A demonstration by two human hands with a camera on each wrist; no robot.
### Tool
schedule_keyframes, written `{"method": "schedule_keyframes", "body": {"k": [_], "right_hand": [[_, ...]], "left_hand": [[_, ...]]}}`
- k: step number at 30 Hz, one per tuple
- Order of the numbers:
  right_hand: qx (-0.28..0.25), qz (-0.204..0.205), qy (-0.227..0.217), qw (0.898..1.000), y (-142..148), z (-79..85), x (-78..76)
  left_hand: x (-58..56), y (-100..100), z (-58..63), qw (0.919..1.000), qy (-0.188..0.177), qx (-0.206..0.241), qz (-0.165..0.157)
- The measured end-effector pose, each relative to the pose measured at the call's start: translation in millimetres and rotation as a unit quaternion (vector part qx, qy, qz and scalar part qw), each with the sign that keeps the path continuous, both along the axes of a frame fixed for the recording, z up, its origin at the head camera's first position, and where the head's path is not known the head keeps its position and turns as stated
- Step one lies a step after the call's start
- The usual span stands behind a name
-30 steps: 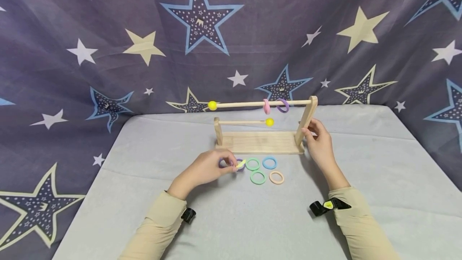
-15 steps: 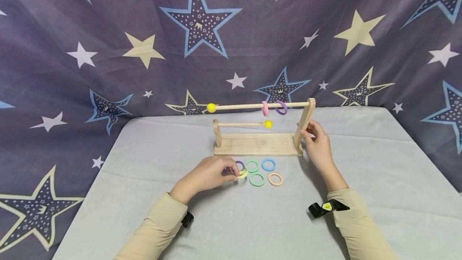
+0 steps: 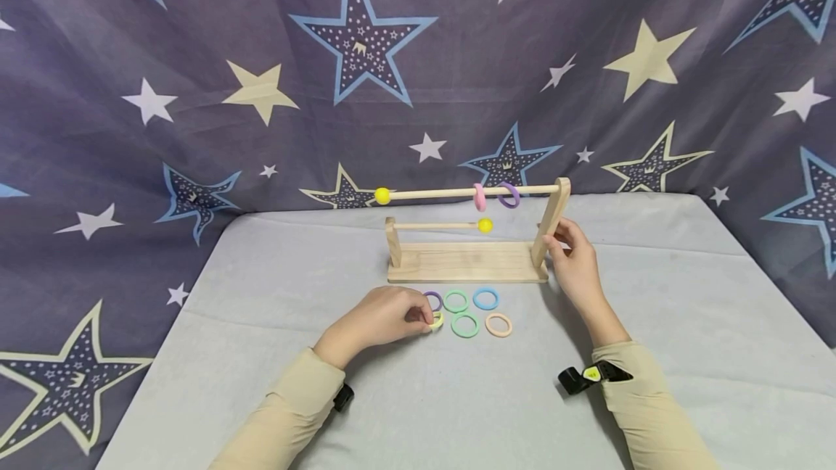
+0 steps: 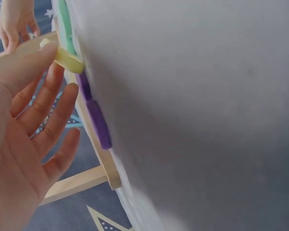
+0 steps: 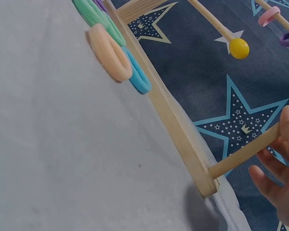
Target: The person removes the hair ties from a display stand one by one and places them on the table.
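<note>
Head: left hand's grip (image 3: 384, 318) pinches the yellow ring (image 3: 440, 321) on the near side of the wooden stand (image 3: 466, 261), by a purple ring (image 3: 433, 293) on the desk (image 3: 457, 405). Left wrist: thumb and finger nipping it, other fingers loose, plus a second purple ring (image 4: 100, 126) hidden in head view. Right wrist: right hand's grip (image 5: 285, 192) closed around the post (image 5: 243, 153), peach ring (image 5: 97, 42) overlapping blue ring (image 5: 141, 83) here, apart in head view.
</note>
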State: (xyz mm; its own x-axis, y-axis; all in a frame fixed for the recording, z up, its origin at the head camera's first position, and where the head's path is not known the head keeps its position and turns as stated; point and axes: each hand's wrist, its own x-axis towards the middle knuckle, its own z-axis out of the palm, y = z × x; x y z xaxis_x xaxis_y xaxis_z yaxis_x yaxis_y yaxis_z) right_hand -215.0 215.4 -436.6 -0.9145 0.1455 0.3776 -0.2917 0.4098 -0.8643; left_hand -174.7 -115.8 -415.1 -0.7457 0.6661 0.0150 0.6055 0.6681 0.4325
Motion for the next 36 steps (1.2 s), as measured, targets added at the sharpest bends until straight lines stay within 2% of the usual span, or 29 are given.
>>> {"method": "schedule_keyframes", "body": {"k": [8,18,23,30,36], "right_hand": [[-0.002,-0.001,-0.008,1.0,-0.1,1.4,0.6],[0.0,0.002,-0.007,1.0,-0.5,1.9,1.4],[-0.002,0.002,-0.005,1.0,-0.3,2.7,1.1],[-0.003,0.002,-0.005,1.0,-0.4,2.6,-0.1],[-0.003,0.002,-0.004,1.0,-0.9,2.7,-0.7]], "left_hand": [[-2.5,0.8,-4.1,0.9997,-0.023,-0.01,0.001],[-5.8,2.5,-3.1,0.9995,-0.026,0.018,0.006],[-9.9,4.9,-0.5,0.9983,-0.031,0.044,0.021],[-15.2,10.8,3.4,0.9956,-0.008,0.077,0.053],[-14.6,15.0,5.5,0.9923,0.017,0.102,0.068]]}}
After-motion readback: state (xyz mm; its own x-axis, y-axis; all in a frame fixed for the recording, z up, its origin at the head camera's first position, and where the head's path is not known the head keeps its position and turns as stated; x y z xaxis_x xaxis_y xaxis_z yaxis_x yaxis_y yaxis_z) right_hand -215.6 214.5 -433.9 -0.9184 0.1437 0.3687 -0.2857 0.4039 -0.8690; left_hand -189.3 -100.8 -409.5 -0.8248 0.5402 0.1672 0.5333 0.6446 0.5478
